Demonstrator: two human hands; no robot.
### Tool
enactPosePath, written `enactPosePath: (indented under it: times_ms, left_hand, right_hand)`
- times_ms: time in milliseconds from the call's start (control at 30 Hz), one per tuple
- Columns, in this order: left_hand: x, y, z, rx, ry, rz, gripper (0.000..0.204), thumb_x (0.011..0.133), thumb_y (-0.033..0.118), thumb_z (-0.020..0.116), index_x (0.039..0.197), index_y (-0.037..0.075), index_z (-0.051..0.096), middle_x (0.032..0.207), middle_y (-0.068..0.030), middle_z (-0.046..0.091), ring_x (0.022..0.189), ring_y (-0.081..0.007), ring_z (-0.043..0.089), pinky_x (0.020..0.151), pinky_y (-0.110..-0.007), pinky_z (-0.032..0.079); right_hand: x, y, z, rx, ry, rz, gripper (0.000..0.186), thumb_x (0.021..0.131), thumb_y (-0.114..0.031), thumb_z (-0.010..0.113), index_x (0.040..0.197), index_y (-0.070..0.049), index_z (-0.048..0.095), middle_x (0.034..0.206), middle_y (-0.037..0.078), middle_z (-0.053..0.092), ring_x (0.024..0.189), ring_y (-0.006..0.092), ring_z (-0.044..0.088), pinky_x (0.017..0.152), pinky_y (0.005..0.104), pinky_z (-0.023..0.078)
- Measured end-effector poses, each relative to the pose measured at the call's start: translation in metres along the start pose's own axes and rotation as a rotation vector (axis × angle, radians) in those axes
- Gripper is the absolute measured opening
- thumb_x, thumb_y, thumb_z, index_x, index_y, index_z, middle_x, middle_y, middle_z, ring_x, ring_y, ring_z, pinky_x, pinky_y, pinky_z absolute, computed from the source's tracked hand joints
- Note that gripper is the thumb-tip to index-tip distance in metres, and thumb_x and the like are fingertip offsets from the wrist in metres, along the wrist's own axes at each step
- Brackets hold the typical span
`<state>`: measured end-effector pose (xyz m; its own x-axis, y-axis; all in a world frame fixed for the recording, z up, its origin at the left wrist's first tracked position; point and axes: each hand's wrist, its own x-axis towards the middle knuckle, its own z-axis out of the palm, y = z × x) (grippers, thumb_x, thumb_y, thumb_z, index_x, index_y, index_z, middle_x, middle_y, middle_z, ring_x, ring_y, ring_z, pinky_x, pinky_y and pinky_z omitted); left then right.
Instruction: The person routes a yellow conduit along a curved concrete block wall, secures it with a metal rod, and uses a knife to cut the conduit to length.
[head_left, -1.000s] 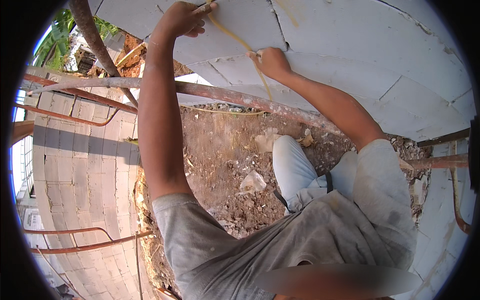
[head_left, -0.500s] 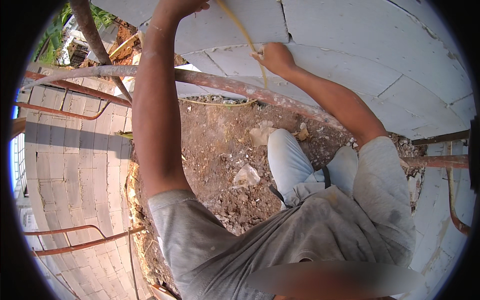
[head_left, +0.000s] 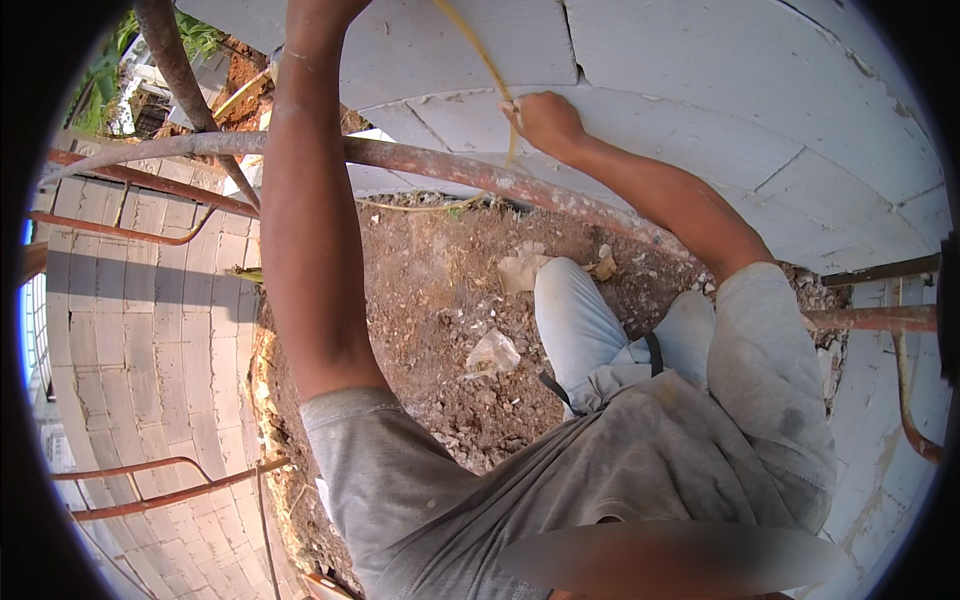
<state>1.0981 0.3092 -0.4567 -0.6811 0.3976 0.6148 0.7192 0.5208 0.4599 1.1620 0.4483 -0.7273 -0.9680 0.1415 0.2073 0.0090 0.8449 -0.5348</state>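
Note:
A thin yellow tube (head_left: 475,45) hangs down the face of the white block wall (head_left: 670,60). My right hand (head_left: 547,122) is closed round it in a pinch, resting close against the blocks. Below that hand the tube runs on behind a rusty pipe and along the dirt at the wall's foot. My left arm reaches up past the pipe to the top edge, where only the wrist and the base of my left hand (head_left: 335,8) show. Its fingers are out of the picture, so what it touches is hidden.
A paint-spattered scaffold pipe (head_left: 430,160) crosses in front of me, below both forearms. Rusty scaffold frames (head_left: 180,495) stand at the left before another block wall (head_left: 140,370). Rubble-strewn dirt (head_left: 420,300) lies below, with a crumpled plastic scrap (head_left: 493,354) on it.
My left hand has moved up and left, taking its fingers out of view. My right hand has shifted slightly left and up with the tube, whose lower part swung left.

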Motion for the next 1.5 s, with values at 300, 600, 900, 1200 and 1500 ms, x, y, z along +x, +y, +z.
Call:
enactPosePath:
  times_ms: [300,600,900,1200,1500]
  left_hand:
    - [0.011,-0.016,-0.002,-0.046,0.112,0.024,0.045,0.102,0.032,0.052,0.079,-0.006,0.061,0.065,-0.0137,0.064,0.055,-0.0228,0.069,0.046,-0.032,0.054]
    - [0.023,-0.009,-0.012,-0.155,0.175,0.042,0.040,0.101,0.032,0.052,0.086,-0.005,0.060,0.071,-0.0125,0.064,0.054,-0.0201,0.068,0.044,-0.029,0.053]
    - [0.019,-0.011,-0.011,-0.194,0.322,0.083,0.040,0.102,0.031,0.050,0.099,-0.007,0.059,0.080,-0.0157,0.066,0.057,-0.0195,0.067,0.048,-0.029,0.054]
    - [0.021,-0.003,-0.029,-0.205,0.501,0.090,0.045,0.103,0.035,0.046,0.109,-0.008,0.057,0.094,-0.0188,0.065,0.063,-0.0180,0.068,0.049,-0.027,0.054]
    - [0.036,-0.020,-0.037,-0.295,0.598,0.187,0.044,0.104,0.032,0.047,0.118,-0.010,0.055,0.095,-0.0213,0.064,0.063,-0.0204,0.068,0.050,-0.026,0.057]
  right_hand:
    - [0.001,0.001,0.003,0.054,0.106,-0.073,0.046,0.100,-0.040,0.051,0.084,-0.001,0.071,0.066,0.021,0.065,0.063,0.0406,0.064,0.064,0.0504,0.052]
    - [0.007,-0.006,0.001,0.020,0.148,-0.154,0.044,0.101,-0.038,0.050,0.088,-0.002,0.072,0.066,0.021,0.064,0.061,0.0397,0.064,0.058,0.0493,0.053]
    - [0.011,-0.003,0.000,0.053,0.124,-0.165,0.048,0.099,-0.043,0.052,0.086,-0.001,0.070,0.063,0.020,0.063,0.059,0.0394,0.063,0.058,0.0496,0.051]
    - [0.013,-0.016,0.000,0.072,0.115,-0.169,0.043,0.099,-0.039,0.054,0.088,-0.001,0.070,0.067,0.021,0.065,0.063,0.0396,0.065,0.062,0.0496,0.052]
    - [0.038,-0.041,0.015,-0.017,0.062,-0.264,0.038,0.097,-0.037,0.055,0.088,-0.003,0.070,0.071,0.020,0.067,0.066,0.0388,0.067,0.065,0.0488,0.055]
